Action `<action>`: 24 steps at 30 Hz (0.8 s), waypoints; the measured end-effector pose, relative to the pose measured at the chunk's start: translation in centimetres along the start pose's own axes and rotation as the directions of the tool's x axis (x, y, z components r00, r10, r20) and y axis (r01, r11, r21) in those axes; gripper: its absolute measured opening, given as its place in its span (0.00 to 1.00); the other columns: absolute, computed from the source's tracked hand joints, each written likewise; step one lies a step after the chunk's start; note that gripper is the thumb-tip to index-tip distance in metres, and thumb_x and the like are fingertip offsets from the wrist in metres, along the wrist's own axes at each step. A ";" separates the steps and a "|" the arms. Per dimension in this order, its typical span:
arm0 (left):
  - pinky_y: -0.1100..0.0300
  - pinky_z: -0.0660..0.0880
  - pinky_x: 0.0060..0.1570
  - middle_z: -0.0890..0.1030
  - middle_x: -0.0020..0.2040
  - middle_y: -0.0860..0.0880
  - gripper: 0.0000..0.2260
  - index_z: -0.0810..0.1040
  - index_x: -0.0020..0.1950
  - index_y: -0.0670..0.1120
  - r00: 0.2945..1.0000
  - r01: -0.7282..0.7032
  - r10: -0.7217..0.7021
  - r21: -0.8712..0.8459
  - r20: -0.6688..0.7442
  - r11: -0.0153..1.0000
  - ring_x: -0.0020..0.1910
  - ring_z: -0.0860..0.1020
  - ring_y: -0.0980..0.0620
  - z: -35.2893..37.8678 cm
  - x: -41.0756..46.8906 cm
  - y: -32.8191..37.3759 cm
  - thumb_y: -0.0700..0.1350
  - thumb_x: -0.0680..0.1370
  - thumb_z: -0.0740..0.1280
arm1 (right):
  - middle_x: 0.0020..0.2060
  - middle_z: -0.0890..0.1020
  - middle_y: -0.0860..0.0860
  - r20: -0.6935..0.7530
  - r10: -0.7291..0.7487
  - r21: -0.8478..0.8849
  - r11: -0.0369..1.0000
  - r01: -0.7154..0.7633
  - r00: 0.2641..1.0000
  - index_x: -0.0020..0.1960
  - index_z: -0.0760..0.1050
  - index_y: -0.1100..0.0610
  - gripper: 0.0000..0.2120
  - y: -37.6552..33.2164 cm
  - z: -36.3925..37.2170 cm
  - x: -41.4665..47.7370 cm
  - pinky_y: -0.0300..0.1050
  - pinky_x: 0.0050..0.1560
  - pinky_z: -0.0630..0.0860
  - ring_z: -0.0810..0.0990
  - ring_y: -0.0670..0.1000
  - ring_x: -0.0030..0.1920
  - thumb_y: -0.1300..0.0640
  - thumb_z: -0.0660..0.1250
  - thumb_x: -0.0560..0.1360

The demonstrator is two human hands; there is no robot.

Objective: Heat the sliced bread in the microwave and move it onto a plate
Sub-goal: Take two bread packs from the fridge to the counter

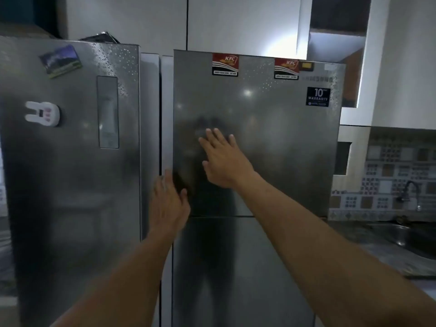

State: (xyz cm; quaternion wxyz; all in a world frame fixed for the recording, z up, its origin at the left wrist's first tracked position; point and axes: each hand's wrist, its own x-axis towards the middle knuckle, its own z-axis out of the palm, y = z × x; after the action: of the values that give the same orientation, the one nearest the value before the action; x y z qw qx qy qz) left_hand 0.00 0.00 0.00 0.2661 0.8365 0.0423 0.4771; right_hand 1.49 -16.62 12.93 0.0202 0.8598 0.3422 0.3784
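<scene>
Two grey steel fridges stand side by side in front of me. My right hand (224,156) lies flat with straight fingers on the upper door of the right fridge (283,142). My left hand (168,201) reaches to that door's left edge, fingers straight, at the gap between the fridges. Neither hand holds anything. No bread, microwave or plate is in view.
The left fridge (70,173) carries a rabbit-shaped magnet (42,114) and a picture magnet (61,61). Red stickers (225,64) sit on top of the right door. A steel sink (405,237) with a tap (410,194) is at the right, white cabinets above.
</scene>
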 end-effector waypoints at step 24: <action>0.60 0.72 0.36 0.80 0.46 0.46 0.11 0.73 0.55 0.47 0.893 0.347 -0.189 -0.359 0.409 0.866 0.42 0.78 0.51 2.1 -1.9 -6.2 0.53 0.84 0.58 | 0.80 0.39 0.55 0.178 -0.082 -0.432 0.889 0.153 0.981 0.79 0.56 0.47 0.28 -6.0 3.2 6.1 0.78 0.70 0.41 0.34 0.63 0.77 0.50 0.60 0.81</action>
State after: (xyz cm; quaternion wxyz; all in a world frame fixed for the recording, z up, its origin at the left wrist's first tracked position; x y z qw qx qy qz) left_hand 1.81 3.80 -5.31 0.5089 0.8171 0.0062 0.2708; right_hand 3.09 -7.65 12.81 0.2650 0.8370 0.2957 0.3765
